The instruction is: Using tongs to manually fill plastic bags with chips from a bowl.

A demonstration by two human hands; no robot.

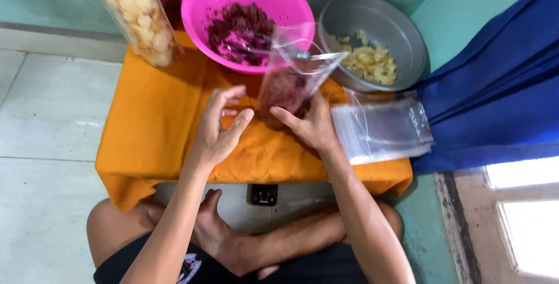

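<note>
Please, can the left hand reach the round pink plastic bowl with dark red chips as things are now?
Probably yes. The left hand is open above the orange cloth, and nothing lies between it and the round pink plastic bowl. The right hand holds the clear plastic bag of dark red chips off to one side.

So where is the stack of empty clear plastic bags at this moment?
In the head view, the stack of empty clear bags lies on the right end of the orange cloth, just below the metal bowl and right of the right hand.
</note>
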